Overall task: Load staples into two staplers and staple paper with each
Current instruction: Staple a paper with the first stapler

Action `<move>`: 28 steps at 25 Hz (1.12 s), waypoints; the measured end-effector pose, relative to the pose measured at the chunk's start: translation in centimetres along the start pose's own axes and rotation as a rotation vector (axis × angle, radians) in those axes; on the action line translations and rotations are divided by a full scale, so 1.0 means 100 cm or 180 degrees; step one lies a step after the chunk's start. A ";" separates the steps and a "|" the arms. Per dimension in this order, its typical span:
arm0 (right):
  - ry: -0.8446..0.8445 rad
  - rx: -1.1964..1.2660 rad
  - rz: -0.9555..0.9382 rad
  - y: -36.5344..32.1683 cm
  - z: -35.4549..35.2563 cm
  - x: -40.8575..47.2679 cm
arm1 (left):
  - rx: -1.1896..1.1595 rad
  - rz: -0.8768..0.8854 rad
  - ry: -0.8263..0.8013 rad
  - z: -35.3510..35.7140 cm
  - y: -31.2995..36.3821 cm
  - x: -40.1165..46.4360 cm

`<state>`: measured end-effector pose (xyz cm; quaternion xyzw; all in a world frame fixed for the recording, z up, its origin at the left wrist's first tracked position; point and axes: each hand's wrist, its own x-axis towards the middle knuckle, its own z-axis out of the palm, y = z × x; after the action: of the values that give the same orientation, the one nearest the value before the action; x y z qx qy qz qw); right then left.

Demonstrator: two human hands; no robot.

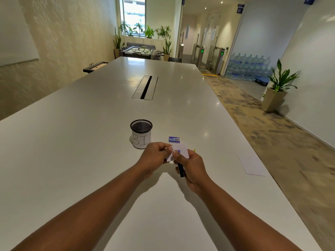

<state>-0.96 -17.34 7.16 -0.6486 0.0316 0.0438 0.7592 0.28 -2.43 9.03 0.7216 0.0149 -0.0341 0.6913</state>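
Note:
My left hand (155, 154) pinches the left edge of a small white piece of paper (181, 151) above the white table (90, 151). My right hand (192, 167) grips a black stapler (181, 170), whose blue front end sits over the paper under my thumb. A small blue staple box (174, 139) lies on the table just beyond my hands. A bit of something yellow (194, 150) peeks out behind my right hand; what it is cannot be told. A second stapler is not visible.
A black mesh cup (141, 134) labelled "BIN" stands left of the staple box. A white sheet (252, 165) lies near the table's right edge. A cable slot (145, 87) is sunk in the table's middle. Carpet floor and potted plants lie to the right.

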 end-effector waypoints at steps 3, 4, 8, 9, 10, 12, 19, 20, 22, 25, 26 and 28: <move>-0.0053 -0.0053 0.0034 0.008 -0.002 0.004 | 0.0058 0.0016 0.0318 0.000 -0.005 0.009; -0.0041 -0.0104 0.0060 0.010 -0.004 0.005 | 0.0102 0.0033 0.0490 -0.001 -0.006 0.011; 0.0269 -0.1051 0.0026 0.023 -0.010 0.011 | 0.0141 0.0051 0.0933 -0.005 -0.011 0.020; 0.0365 -0.1439 -0.0093 0.025 -0.011 0.012 | 0.0206 0.0044 0.0965 -0.005 -0.012 0.021; 0.0435 -0.1855 -0.0267 0.026 -0.011 0.014 | 0.0238 0.0034 0.0974 -0.006 -0.013 0.022; 0.0491 -0.2640 -0.0654 0.028 -0.009 0.018 | 0.0236 0.0014 0.0942 -0.007 -0.015 0.025; 0.0504 -0.3717 -0.0859 0.024 0.009 0.046 | 0.0205 -0.0034 0.0861 -0.009 -0.012 0.036; 0.0511 -0.3797 -0.0895 0.023 0.011 0.050 | 0.0190 -0.0030 0.0859 -0.010 -0.012 0.038; 0.0489 -0.3909 -0.0901 0.020 0.017 0.060 | 0.0134 -0.0028 0.0861 -0.011 -0.010 0.042; 0.0409 -0.4045 -0.0869 0.021 0.022 0.069 | 0.0016 -0.0079 0.0818 -0.012 -0.009 0.047; 0.0398 -0.4109 -0.0873 0.023 0.023 0.069 | -0.0011 -0.0100 0.0799 -0.012 -0.009 0.049; 0.0378 -0.4202 -0.0907 0.026 0.021 0.070 | -0.0068 -0.0129 0.0785 -0.013 -0.008 0.050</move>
<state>5.71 -14.66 4.21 -0.9754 -0.0459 -0.0823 0.1994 5.28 -1.24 7.91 0.7125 0.1147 0.0411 0.6910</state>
